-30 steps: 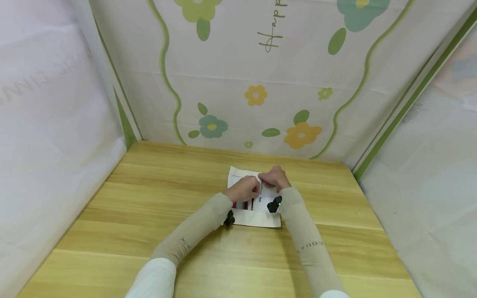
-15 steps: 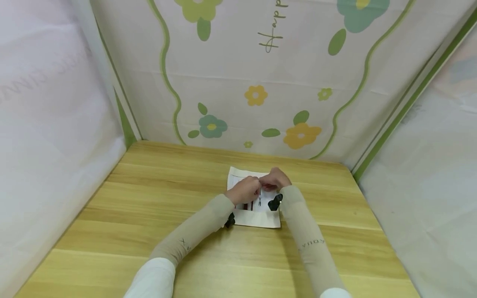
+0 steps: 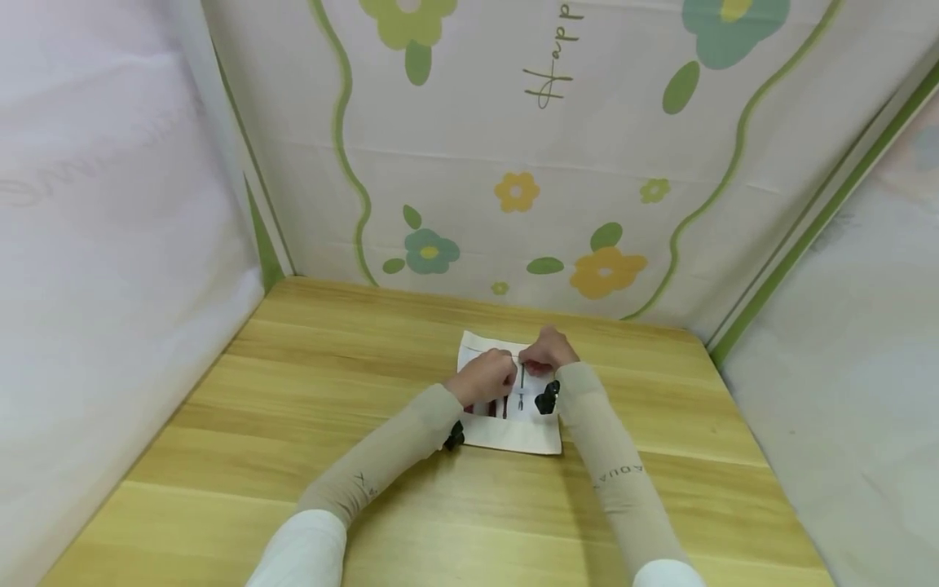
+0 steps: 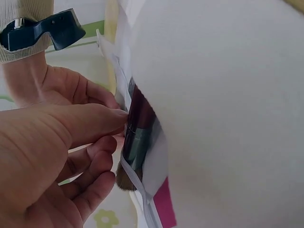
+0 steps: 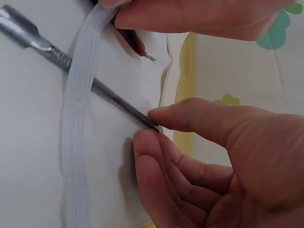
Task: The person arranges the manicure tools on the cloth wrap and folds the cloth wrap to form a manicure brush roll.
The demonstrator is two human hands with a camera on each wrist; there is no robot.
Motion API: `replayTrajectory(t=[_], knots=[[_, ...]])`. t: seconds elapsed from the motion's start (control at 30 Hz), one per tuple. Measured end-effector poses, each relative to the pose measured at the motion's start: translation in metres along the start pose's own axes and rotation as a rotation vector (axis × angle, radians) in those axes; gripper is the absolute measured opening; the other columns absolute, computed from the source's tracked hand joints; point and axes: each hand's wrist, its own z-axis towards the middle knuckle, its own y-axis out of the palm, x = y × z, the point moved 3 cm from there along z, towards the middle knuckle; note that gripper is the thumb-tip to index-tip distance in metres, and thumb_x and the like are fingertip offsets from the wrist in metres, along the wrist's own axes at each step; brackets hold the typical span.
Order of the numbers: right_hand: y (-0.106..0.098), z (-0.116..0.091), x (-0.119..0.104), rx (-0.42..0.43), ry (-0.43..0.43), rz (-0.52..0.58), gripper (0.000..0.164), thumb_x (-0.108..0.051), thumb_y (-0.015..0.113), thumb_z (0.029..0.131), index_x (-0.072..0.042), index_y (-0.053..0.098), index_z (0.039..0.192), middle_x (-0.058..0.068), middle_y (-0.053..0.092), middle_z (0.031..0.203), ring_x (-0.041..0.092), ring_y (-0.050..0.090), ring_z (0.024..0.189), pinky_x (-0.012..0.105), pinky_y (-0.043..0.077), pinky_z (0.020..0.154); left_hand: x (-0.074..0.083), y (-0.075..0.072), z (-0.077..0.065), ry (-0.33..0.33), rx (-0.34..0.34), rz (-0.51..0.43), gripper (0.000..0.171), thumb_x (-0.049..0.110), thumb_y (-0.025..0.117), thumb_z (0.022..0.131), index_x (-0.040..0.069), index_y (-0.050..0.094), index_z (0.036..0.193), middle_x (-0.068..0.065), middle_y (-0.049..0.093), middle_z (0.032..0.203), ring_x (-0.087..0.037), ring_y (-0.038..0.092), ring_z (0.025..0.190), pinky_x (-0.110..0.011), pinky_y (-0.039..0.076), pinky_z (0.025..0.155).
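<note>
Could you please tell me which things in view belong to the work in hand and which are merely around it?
Belonging to the work:
- metal tool, pinched by the right hand
- white elastic strap, pinched by the left hand
- brush
- fork-tipped tool
- cream case

Merely around it:
- wooden tabletop
- floral backdrop
- wrist cameras

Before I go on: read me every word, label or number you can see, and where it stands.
"Happ", sideways, cut off by the frame: back curtain.
"AQUA", then an unclear mark: right sleeve.
"X", other letters blurred: left sleeve.
Left curtain: faint lettering, unreadable.
Metal tool: shaft marks too small to read.
</note>
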Motion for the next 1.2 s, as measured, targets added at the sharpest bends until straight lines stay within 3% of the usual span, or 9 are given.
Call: replayTrajectory(t=[0.33, 0.53, 1.0, 1.2], knots=[[0.005, -0.009, -0.002, -0.009, 0.019, 0.052, 0.015, -0.012, 0.075, 0.084, -0.005, 0.072, 0.071, 0.002, 0.066, 0.058, 0.011, 0.062, 0.049, 0.023, 0.05, 0.049, -0.002, 0.002, 0.001, 0.012, 0.016, 0.007, 0.016, 0.004, 0.074, 0.096, 0.009, 0.078, 0.081, -0.001, 0.073, 0.085, -0.011, 0.061, 0.084, -0.024, 0.054, 0.081], [0.007, -0.017, 0.001, -0.03, 0.036, 0.068, 0.019, -0.015, 0.076, 0.084, -0.006, 0.072, 0.069, 0.001, 0.066, 0.057, 0.011, 0.062, 0.05, 0.022, 0.048, 0.048, -0.003, 0.004, 0.001, 0.015, 0.023, -0.009, 0.02, 0.003, 0.074, 0.094, 0.009, 0.076, 0.076, -0.001, 0.071, 0.081, -0.01, 0.055, 0.079, -0.024, 0.051, 0.078], [0.003, -0.027, 0.002, -0.135, 0.041, -0.029, 0.02, -0.019, 0.08, 0.081, -0.011, 0.071, 0.065, -0.002, 0.064, 0.058, 0.008, 0.058, 0.051, 0.02, 0.046, 0.051, -0.002, 0.005, 0.001, -0.02, 0.011, -0.051, 0.028, 0.0, 0.072, 0.094, 0.009, 0.068, 0.068, 0.001, 0.057, 0.072, -0.011, 0.046, 0.073, -0.023, 0.043, 0.07], [0.0, -0.029, 0.002, -0.18, 0.036, -0.079, 0.019, -0.02, 0.081, 0.083, -0.011, 0.074, 0.068, -0.002, 0.066, 0.06, 0.008, 0.06, 0.053, 0.021, 0.049, 0.055, -0.002, 0.006, 0.002, -0.019, 0.022, -0.041, 0.019, 0.002, 0.073, 0.094, 0.008, 0.075, 0.076, -0.001, 0.068, 0.079, -0.01, 0.052, 0.077, -0.024, 0.049, 0.075]])
